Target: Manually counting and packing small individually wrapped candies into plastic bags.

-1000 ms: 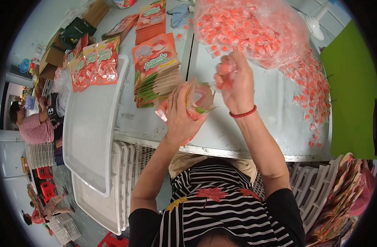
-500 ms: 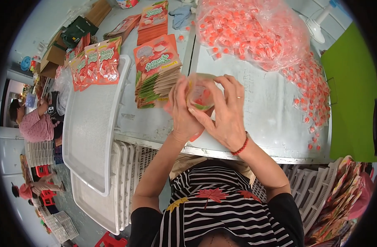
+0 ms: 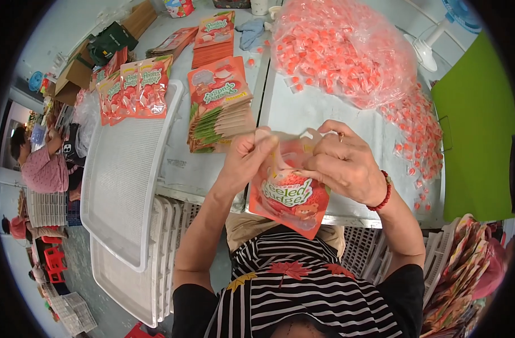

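Observation:
Between my hands is a pink-red candy pouch [image 3: 291, 205] with a strawberry-like picture and green lettering, its printed front turned up and its bottom toward my body. My left hand [image 3: 246, 160] pinches the upper left edge between thumb and fingers. On the other side, the curled fingers of my right hand [image 3: 350, 166] grip the upper right edge. The pouch's mouth looks parted, with a pale inside showing; its contents are mostly hidden. Just beyond my left hand lies a fanned stack of flat pouches [image 3: 218, 107].
A large clear bag of wrapped pink candies [image 3: 345, 53] stands at the back, with loose candies [image 3: 418, 146] spilling down the right. Several filled pouches [image 3: 136, 90] lie on a white mesh tray [image 3: 125, 169] at left. A blue cloth [image 3: 251, 34] and a green panel [image 3: 477, 129] flank the table.
My hands have moved apart and closer to my body. The pouch, earlier held mouth up with pink pieces visible inside, now shows its printed front.

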A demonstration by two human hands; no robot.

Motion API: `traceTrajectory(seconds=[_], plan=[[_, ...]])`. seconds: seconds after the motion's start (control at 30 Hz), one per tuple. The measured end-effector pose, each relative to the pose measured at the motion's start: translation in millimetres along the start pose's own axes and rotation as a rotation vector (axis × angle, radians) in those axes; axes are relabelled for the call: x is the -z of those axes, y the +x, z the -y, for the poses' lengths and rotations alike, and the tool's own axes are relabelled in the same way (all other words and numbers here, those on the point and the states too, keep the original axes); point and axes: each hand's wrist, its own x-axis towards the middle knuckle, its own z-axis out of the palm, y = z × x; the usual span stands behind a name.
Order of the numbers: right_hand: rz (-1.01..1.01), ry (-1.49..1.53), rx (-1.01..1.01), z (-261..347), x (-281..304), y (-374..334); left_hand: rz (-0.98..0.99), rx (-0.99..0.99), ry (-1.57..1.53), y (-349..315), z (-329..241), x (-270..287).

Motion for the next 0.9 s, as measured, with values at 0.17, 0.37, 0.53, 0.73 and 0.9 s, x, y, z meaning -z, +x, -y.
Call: traceTrajectory(seconds=[0.17, 0.37, 0.53, 0.73, 0.9], plan=[[0.12, 0.125, -0.122, 4, -1, -4, 0.023, -0.031, 0.098, -5, -15, -24], [0.57, 0.176, -0.299, 3, -9, -8, -0.075, -0.244, 0.351, -11, -18, -39], [0.148, 0.146, -0.217, 13, -16, -20, -0.11, -0.189, 0.451, -14, -24, -32], [0.76, 0.116, -0.395, 3, -17, -22, -0.081, -0.305, 0.532, -16, -14, -45], [0.075, 0.01, -0.18, 14, -14, -28, -0.118, -0.237, 0.486, -10, -10, -28]])
